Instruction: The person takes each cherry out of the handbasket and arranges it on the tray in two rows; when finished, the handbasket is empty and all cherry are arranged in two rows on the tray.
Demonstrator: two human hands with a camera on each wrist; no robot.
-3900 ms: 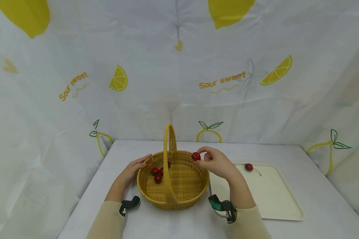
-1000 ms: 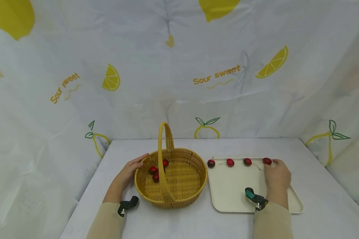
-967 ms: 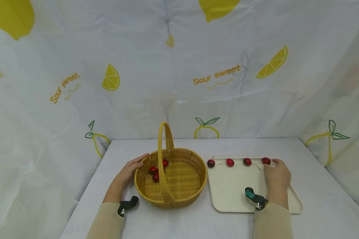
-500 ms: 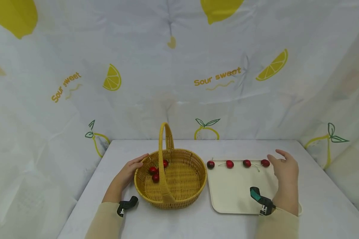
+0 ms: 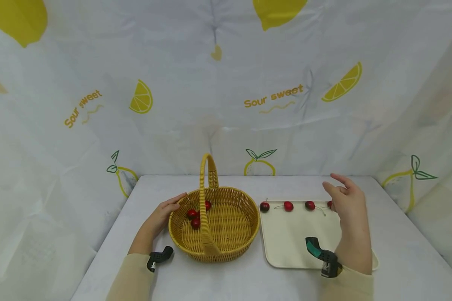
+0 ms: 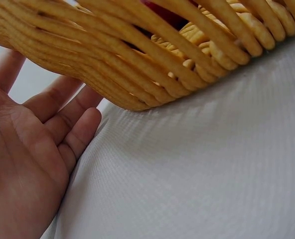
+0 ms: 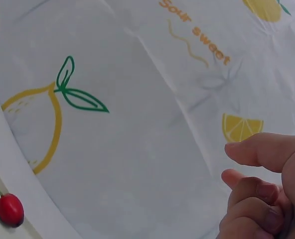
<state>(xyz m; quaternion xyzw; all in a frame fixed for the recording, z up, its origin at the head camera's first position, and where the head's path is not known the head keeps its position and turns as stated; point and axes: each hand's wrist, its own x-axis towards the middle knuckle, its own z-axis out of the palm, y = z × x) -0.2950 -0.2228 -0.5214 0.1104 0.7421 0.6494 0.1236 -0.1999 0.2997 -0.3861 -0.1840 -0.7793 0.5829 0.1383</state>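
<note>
The left hand (image 5: 160, 217) rests at the left side of an oval, golden-yellow woven wicker basket (image 5: 231, 256), its fingers extended and touching the outer wall, with fingertips at the rim. The right hand (image 5: 349, 202) is raised above the far right part of a cream, rectangular tray (image 5: 295, 242) with rounded corners; its thumb and forefinger stand moderately apart with only air between them, while the other fingers bend in toward the palm.

The tray lies flat just right of the basket; whether the two touch cannot be told. Along its far edge four glossy red cherries run in a row: a dark one (image 5: 264, 207) at the far left corner, a brighter one (image 5: 288, 206) with its stem toward the left, a third (image 5: 310, 205) with its stem trailing near and right, and a fourth (image 5: 329, 204) mostly hidden behind the right hand.

Inside the basket, a small cluster of red cherries (image 5: 196, 223) sits in the left half, partly covered by the tall arched handle (image 5: 202, 200).

Both forearms wear beige sleeves (image 5: 132, 278). Basket and tray stand on a white cloth-covered table (image 5: 245, 282), and beyond hangs a white backdrop (image 5: 196, 138) printed with yellow lemons.
</note>
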